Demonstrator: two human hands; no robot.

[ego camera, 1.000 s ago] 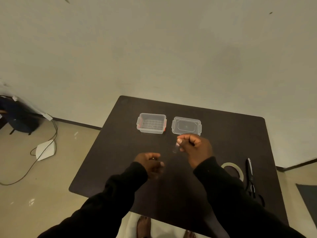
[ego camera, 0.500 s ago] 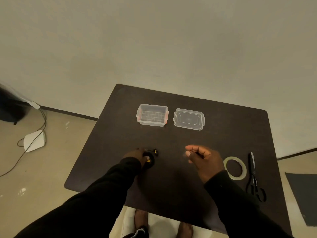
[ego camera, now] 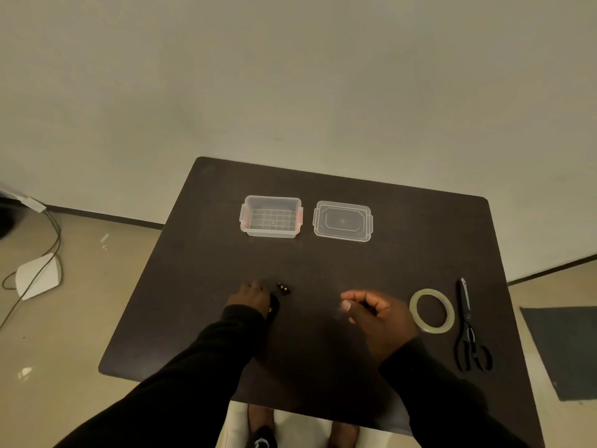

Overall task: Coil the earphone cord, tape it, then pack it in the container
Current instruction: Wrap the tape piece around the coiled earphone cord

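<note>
Leftmost, on the pale floor, we see a white flat device (ego camera: 38, 275) with dark cables (ego camera: 48, 240) looping past it; what it is we cannot tell. On the dark brown square table (ego camera: 403, 253), our left hand (ego camera: 253, 297) presses down on the black coiled earphone cord (ego camera: 274, 307), which is mostly hidden beneath the palm and blends into the dark top; only the earbuds with small gold glints (ego camera: 283, 288) poke out just beyond the fingers. Farther back sits the clear rectangular plastic container with orange clips (ego camera: 271, 216), open, and just beside it its clear plastic lid (ego camera: 342, 220) lies flat. Our right hand (ego camera: 376, 313) hovers with thumb and forefinger pinched narrowly together; whether a strip of clear tape sits between them is too faint to make out. Near its right lies the roll of clear tape (ego camera: 432, 310), then the black-handled scissors (ego camera: 468, 328). Both black sleeves are cut off at the bottom edge.
</note>
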